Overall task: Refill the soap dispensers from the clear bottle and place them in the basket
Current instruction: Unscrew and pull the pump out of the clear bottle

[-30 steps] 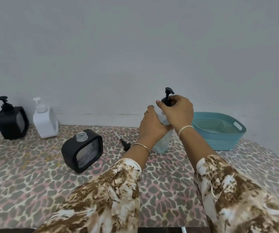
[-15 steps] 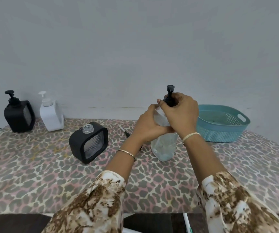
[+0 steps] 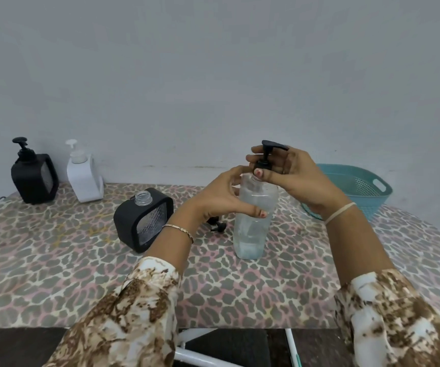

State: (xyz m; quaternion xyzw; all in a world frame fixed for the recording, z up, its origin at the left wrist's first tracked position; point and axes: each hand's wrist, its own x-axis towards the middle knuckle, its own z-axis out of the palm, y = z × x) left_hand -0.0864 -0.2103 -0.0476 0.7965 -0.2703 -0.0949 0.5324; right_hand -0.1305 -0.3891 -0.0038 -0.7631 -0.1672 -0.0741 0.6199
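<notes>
At the middle of the bench [image 3: 54,274], the left hand [image 3: 221,197] grips the upright clear bottle [image 3: 253,221]; the right hand [image 3: 290,173] pinches its black pump [image 3: 265,160]; best to twist steadily, bottle braced, then pour into the uncapped black dispenser [image 3: 144,218] alongside.

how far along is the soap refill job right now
Early stage. Done: one black dispenser stands open, its pump lying on the table. In hand: left hand steadies the clear bottle while right hand grips its black pump top. Left: pouring, recapping, the other two dispensers, and filling the empty teal basket.
</notes>
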